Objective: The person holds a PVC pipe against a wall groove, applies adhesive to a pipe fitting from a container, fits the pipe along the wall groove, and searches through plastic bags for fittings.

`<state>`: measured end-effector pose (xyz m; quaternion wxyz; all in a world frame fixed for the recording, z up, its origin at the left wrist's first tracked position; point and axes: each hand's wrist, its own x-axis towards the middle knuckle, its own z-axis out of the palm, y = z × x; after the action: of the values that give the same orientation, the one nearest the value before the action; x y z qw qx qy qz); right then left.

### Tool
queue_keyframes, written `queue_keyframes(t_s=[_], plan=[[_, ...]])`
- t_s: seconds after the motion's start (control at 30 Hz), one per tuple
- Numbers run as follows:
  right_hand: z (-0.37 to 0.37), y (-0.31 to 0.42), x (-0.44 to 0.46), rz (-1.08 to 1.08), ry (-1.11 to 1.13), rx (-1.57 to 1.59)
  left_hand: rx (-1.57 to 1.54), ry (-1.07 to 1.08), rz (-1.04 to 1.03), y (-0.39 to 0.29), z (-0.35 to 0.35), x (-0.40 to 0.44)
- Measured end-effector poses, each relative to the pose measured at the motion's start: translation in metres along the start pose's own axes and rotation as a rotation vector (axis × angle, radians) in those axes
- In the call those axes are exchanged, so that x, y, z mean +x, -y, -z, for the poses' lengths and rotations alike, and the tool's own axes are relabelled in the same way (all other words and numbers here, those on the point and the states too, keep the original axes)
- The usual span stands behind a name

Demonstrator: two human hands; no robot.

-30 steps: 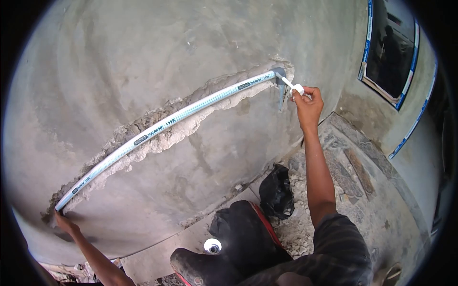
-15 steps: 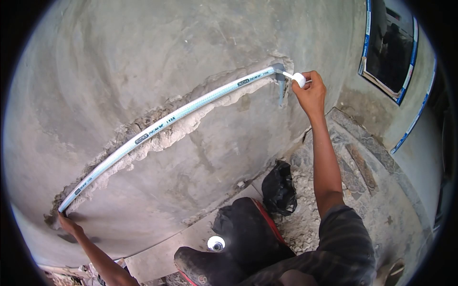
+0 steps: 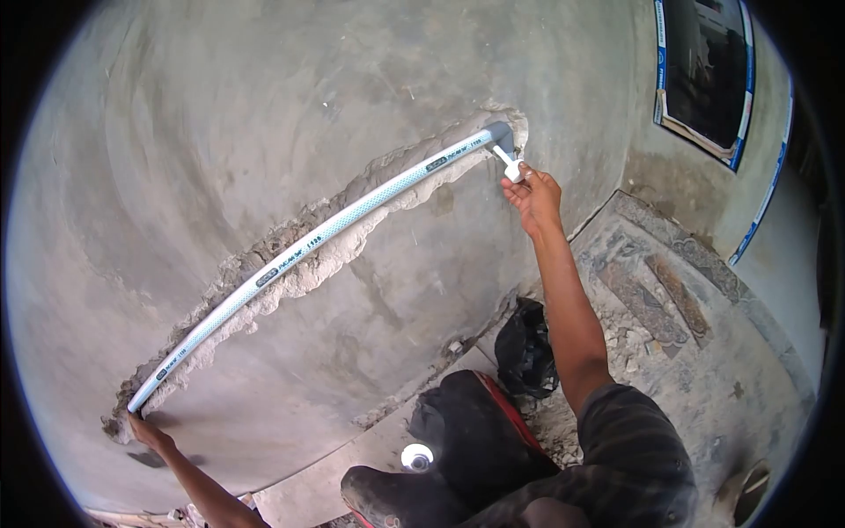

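Observation:
A white pipe with a blue pattern and dark print (image 3: 326,233) lies along a rough groove chiselled in the wall. Its upper end sits in a grey elbow fitting (image 3: 500,134). At the pipe's lower end is my left hand (image 3: 151,435), its fingers closed around that end and partly hidden. My right hand (image 3: 537,201) pinches a white applicator cap (image 3: 515,172), whose white stem points up at the elbow, its tip at the fitting's underside. Near my knees an open white container (image 3: 417,457) stands on the floor ledge.
Crumpled black plastic bag (image 3: 525,348) lies by the wall base, amid rubble. Broken tile strips (image 3: 678,295) rest on the floor to the right. A dark-glass window with blue tape (image 3: 704,75) is at upper right. My dark-clothed legs (image 3: 475,431) are below.
My right hand has moved the applicator from the elbow's right side to its underside, lower and leftward. My left hand stays at the pipe's lower end. The view has shifted slightly.

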<state>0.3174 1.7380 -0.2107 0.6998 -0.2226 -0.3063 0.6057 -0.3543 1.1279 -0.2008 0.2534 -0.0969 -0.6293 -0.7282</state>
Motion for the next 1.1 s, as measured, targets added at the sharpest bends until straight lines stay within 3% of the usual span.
queue_keyframes(t_s=[0.03,0.13,0.23,0.37,0.47,0.57,0.7,0.83,0.93,1.03,1.1], plan=[[0.002,0.0,-0.002,-0.057,0.018,0.109,-0.007,-0.004,-0.001,-0.002,-0.001,-0.001],[0.0,0.01,-0.012,0.056,-0.025,-0.079,-0.011,-0.013,-0.009,0.003,-0.001,0.002],[-0.007,0.026,-0.016,0.412,0.002,-0.285,0.031,-0.003,-0.046,0.01,0.004,0.007],[-0.014,0.027,0.007,0.5,0.082,-0.569,0.069,0.006,-0.082,0.017,0.006,0.014],[-0.014,0.04,0.012,0.856,-0.024,-0.895,-0.007,0.008,-0.071,0.02,0.008,0.015],[-0.031,0.056,0.011,0.839,0.091,-0.809,-0.069,0.02,-0.04,0.018,0.006,0.013],[-0.042,0.076,0.03,1.099,0.094,-1.155,-0.091,-0.001,-0.004,0.014,0.003,0.01],[-0.057,0.096,0.038,1.007,0.261,-1.106,-0.078,0.002,-0.02,0.016,0.004,0.013],[-0.06,0.108,0.043,0.977,0.287,-1.33,-0.042,0.024,-0.055,0.018,0.008,0.016],[-0.062,0.111,0.038,0.989,0.258,-1.146,-0.015,0.027,-0.091,0.024,0.009,0.02],[-0.056,0.11,0.037,0.946,0.293,-1.258,-0.013,0.018,-0.106,0.027,0.008,0.024]])
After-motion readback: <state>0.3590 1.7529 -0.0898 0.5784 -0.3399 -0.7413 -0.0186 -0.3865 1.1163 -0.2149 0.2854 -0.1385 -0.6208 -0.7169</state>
